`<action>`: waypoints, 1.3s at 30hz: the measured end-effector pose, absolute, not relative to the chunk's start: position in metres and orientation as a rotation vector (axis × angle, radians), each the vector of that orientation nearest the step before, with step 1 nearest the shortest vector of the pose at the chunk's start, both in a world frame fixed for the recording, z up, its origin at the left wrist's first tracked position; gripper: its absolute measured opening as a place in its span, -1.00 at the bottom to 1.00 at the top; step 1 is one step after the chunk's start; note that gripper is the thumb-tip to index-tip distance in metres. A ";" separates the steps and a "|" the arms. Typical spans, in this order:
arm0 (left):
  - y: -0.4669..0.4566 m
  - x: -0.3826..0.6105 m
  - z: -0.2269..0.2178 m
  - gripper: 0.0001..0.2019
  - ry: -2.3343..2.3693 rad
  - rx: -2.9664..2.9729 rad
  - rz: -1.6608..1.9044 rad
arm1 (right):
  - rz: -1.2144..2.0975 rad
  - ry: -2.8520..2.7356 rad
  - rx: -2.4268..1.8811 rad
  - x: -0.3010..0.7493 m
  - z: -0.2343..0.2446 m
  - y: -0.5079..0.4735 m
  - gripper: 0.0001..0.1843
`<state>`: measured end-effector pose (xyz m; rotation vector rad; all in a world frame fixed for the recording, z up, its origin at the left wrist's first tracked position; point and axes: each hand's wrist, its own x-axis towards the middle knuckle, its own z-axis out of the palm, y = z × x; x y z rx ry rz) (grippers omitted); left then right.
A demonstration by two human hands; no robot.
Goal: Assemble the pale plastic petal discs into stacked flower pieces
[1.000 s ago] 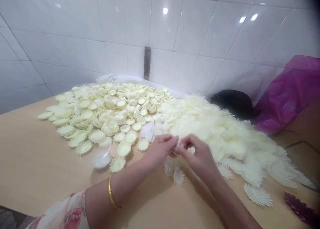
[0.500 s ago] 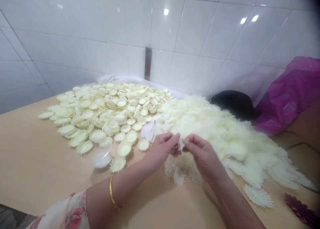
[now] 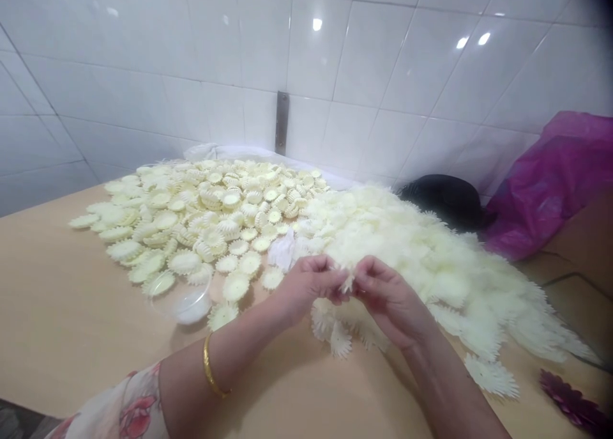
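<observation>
Petal piece [image 3: 347, 280], cream and fringed, above the near edge of the loose petal heap [image 3: 431, 260], pinched between the closed fingertips of your left hand [image 3: 306, 285] and right hand [image 3: 390, 298]. Pull unevenly and its thin fringe may tear. Loosen either pinch and it drops among look-alike petals.

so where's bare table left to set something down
Bare table: front-left, between the pleated cream discs, the clear bowl and the near edge, and between the forearms. Crowded: the fringed petal heap at centre-right, where the left hand and right hand pinch a petal.
</observation>
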<state>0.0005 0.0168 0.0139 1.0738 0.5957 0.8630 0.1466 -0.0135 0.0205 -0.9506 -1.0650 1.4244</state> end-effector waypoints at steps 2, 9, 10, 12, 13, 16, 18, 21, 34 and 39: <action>0.018 -0.001 0.014 -0.79 0.632 1.116 0.858 | 1.331 -1.132 -1.010 0.148 0.022 -0.014 -0.78; 0.022 -0.002 0.010 -0.81 0.997 1.268 1.016 | 0.720 -1.535 -1.308 0.149 0.024 -0.016 -0.84; 0.022 -0.002 0.010 -0.83 1.013 1.302 1.025 | 0.678 -1.546 -1.329 0.149 0.024 -0.015 -0.85; 0.021 -0.002 0.010 -0.84 1.043 1.374 1.036 | 0.560 -1.565 -1.381 0.148 0.023 -0.015 -0.86; 0.021 -0.002 0.010 -0.84 1.063 1.403 1.043 | 0.487 -1.580 -1.408 0.148 0.022 -0.015 -0.86; 0.021 -0.002 0.011 -0.84 1.110 1.448 1.046 | 0.299 -1.636 -1.473 0.149 0.020 -0.014 -0.86; 0.021 -0.002 0.013 -0.86 1.140 1.458 1.043 | 0.219 -1.648 -1.507 0.149 0.019 -0.013 -0.85; 0.022 -0.003 0.015 -0.89 1.167 1.477 1.055 | 0.134 -1.644 -1.534 0.150 0.017 -0.011 -0.84; 0.031 -0.012 0.019 -0.78 0.904 1.044 1.054 | -0.240 -1.512 -1.664 0.182 0.018 0.000 -0.91; 0.027 -0.005 0.014 -0.84 0.871 1.037 0.933 | -0.382 -1.568 -1.526 0.180 0.015 -0.001 -0.82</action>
